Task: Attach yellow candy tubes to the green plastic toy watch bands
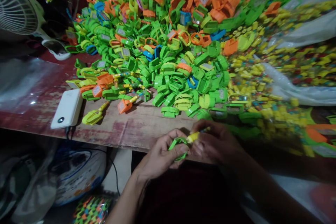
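Note:
My left hand (164,152) is closed round a green plastic watch-like band (178,142) at the table's front edge. Just right of it, my right hand (214,141) pinches a small yellow tube-like piece (193,137), whose left end meets the band's right side. Beyond both hands lies a large heap of green, orange and blue watch-like bands (168,66). To the right spreads a pile of small yellow pieces (257,94). On the table left of my hands, a yellow band (92,116) and an orange one (124,105) each have a striped tube attached.
A white power bank (67,108) with a cable sits at the table's (118,129) front left. A fan (18,7) stands at the back left. Plastic bags (301,91) lie at right. Below the table is a bag of colourful pieces (91,210).

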`<state>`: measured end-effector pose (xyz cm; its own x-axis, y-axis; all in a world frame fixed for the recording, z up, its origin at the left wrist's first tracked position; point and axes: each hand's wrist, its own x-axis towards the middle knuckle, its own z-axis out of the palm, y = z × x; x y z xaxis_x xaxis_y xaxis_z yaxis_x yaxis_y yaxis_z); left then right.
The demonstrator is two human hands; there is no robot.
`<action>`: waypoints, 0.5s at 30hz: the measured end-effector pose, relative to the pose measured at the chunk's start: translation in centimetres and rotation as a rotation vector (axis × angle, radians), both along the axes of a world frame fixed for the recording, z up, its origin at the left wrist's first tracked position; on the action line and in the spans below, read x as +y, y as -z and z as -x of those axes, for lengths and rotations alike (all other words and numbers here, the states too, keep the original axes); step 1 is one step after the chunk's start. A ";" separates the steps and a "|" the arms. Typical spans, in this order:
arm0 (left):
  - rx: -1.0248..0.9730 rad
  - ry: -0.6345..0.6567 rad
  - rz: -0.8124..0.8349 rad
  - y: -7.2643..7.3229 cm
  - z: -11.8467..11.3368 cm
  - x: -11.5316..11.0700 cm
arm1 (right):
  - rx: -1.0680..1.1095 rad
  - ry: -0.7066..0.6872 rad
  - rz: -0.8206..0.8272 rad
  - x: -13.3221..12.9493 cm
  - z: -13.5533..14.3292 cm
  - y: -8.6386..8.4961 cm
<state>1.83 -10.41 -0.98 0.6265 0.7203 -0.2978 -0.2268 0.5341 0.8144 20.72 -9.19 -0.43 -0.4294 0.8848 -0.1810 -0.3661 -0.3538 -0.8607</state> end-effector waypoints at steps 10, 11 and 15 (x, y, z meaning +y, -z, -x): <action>0.051 0.023 -0.052 0.4 -0.2 -0.4 | -0.126 -0.028 -0.122 -0.9 -0.4 0.7; 0.093 0.029 -0.068 0.2 -0.2 -0.3 | -0.164 -0.024 -0.145 -1.0 -0.4 0.5; 0.337 0.048 -0.201 -0.3 0.0 -0.1 | -0.358 -0.022 -0.235 -1.0 -0.4 -0.1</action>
